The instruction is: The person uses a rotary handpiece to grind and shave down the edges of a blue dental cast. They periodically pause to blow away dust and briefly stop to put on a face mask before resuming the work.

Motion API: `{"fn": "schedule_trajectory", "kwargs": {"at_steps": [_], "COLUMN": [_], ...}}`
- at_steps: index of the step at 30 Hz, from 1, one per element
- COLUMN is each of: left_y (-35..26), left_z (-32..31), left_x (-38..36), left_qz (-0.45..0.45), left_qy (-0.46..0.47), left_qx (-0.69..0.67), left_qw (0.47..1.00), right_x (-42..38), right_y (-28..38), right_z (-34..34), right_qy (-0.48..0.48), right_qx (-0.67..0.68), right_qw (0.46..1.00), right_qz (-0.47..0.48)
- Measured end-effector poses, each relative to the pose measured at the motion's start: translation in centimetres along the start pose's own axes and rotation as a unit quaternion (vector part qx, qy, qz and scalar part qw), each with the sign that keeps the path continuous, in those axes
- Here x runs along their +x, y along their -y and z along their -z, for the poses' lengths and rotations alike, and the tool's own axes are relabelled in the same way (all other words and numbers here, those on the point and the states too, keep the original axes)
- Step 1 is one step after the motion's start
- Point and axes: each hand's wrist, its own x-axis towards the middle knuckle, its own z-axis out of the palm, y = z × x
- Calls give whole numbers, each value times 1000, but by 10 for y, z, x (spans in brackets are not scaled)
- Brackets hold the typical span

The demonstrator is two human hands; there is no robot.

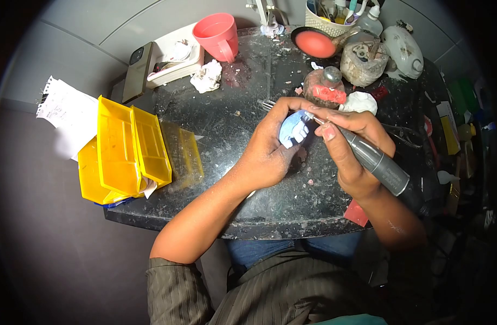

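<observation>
My left hand (270,154) is closed around a pale blue dental cast (293,130), held above the dark worktop. Tooth shapes show along the cast's lower right side. In my right hand (354,146) lies a grey rotary handpiece (376,162), gripped like a pen. Its thin tip meets the upper right edge of the cast, close to my left fingertips. Part of the cast is hidden behind my left fingers.
Yellow plastic bins (132,151) stand at the left edge. Behind are a pink mug (218,38), a white tray (178,59) and a phone (136,70). A glass burner (325,89), a red-filled pan (315,43) and a pink wax piece (357,213) are also on the worktop (205,162).
</observation>
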Motion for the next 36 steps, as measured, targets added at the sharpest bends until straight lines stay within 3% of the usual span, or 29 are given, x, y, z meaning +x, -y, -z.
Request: {"fn": "schedule_trajectory", "kwargs": {"at_steps": [9,15,36], "left_y": [0,0,2], "left_z": [-1,-2,0], "left_x": [4,2,4], "left_qz": [-82,-40,-48], "left_qy": [-3,-11,-15], "left_qx": [62,55,101], "left_qw": [995,998,994], "right_x": [2,-1,-1], "right_y": [2,-4,-4], "right_z": [-1,-4,-4], "right_qy": [26,20,41], "right_qx": [-15,-20,-19], "right_qw": [999,999,999], "right_qz": [26,28,5]}}
